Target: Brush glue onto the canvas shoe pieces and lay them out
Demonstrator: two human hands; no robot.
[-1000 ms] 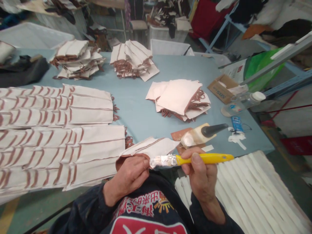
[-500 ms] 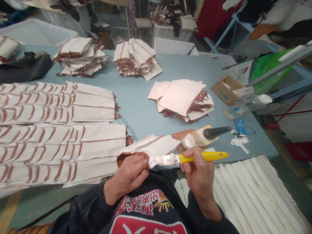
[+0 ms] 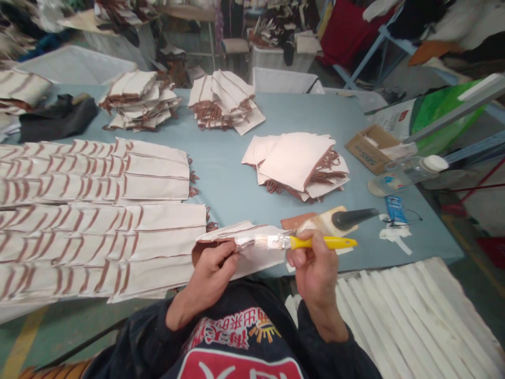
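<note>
Head camera: from where I stand, the right hand (image 3: pixel 315 263) has its fingers wrapped round a yellow brush (image 3: pixel 302 242), bristles pointing toward the left hand (image 3: pixel 213 268), which pinches the brown-lined edge of a cream piece (image 3: pixel 258 262). That piece lies at the near edge of the blue table (image 3: pixel 221 184), under the brush. Leftward spread overlapping rows of similar pieces (image 3: pixel 169 218); beyond the brush sits a loose stack (image 3: pixel 295 160).
</note>
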